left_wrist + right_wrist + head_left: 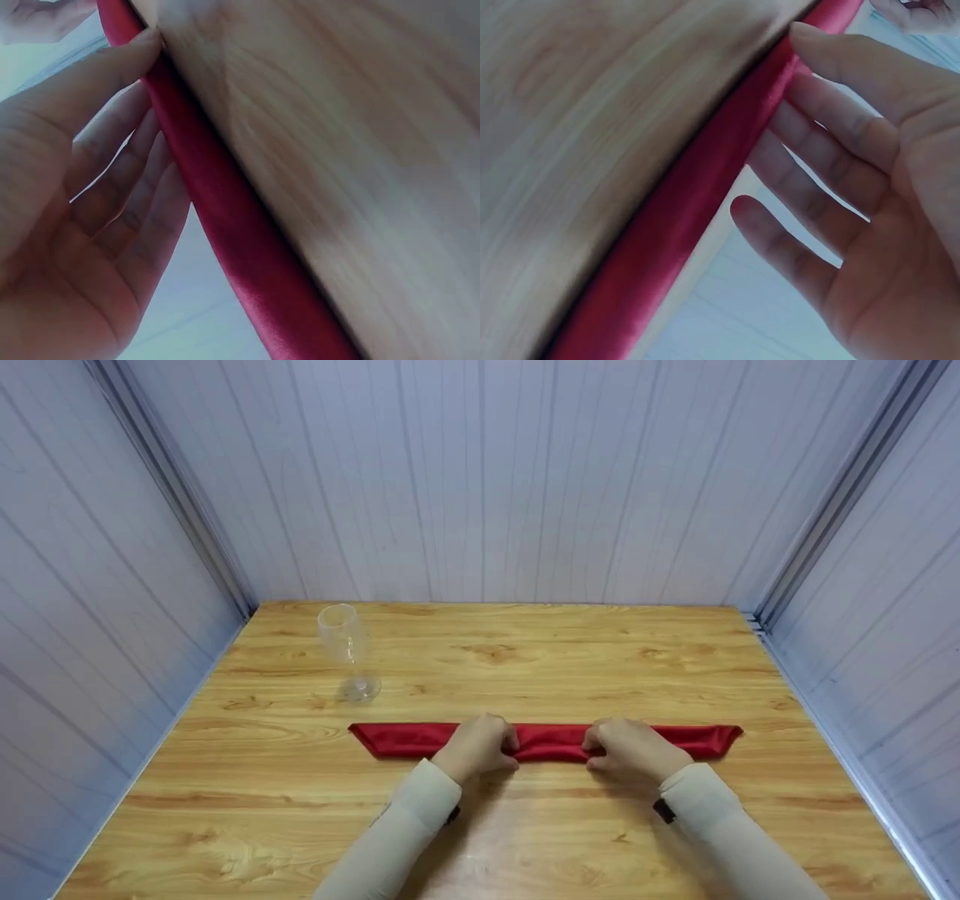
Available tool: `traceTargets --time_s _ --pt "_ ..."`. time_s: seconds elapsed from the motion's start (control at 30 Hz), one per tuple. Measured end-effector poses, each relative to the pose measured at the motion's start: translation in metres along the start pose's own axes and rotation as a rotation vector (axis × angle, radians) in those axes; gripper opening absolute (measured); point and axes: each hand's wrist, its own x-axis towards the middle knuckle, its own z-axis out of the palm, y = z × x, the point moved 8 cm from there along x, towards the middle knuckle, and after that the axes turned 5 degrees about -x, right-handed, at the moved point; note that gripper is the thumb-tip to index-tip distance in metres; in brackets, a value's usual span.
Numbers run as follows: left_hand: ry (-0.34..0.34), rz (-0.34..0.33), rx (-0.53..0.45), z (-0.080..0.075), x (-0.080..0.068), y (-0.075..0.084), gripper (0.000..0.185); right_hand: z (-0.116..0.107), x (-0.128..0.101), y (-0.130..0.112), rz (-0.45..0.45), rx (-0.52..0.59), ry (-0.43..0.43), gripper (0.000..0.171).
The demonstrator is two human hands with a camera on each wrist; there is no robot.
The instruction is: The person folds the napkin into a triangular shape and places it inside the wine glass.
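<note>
A red satin-like cloth [553,741], folded into a long narrow strip with slanted ends, lies crosswise on the wooden table. Left of its middle, my left hand [478,748] pinches the strip, thumb at the near edge and fingers over the top. My right hand [636,750] does the same right of the middle, with a short stretch of cloth between the two hands. In the left wrist view the thumb presses on the rolled near edge of the cloth [217,202]. The right wrist view shows the right thumb on that edge too, its little finger apart from the cloth [675,199].
A clear stemmed glass [361,687] stands upright at the back left of the table [570,667], beyond the strip's left end. White panel walls [480,480] enclose the table at the back and both sides.
</note>
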Motion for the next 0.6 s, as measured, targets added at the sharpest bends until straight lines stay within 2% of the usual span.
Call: traceTargets --time_s 0.2,0.3,0.47,0.6 --pt "0.024 0.037 0.032 0.0000 -0.0035 0.0044 0.004 -0.0002 -0.0020 -0.0035 -0.008 -0.027 0.019 0.010" --pt "0.033 0.042 0.045 -0.0005 -0.0033 0.0043 0.005 -0.0009 -0.0009 -0.0033 -0.013 -0.040 0.034 0.007" --pt "-0.015 0.019 0.024 0.0000 -0.0018 0.0015 0.012 -0.0005 0.0018 -0.0042 -0.049 -0.080 0.058 0.004" --pt "-0.064 -0.032 -0.012 -0.0001 0.0002 -0.0035 0.015 0.0005 0.0050 -0.0034 -0.052 -0.097 0.061 0.004"
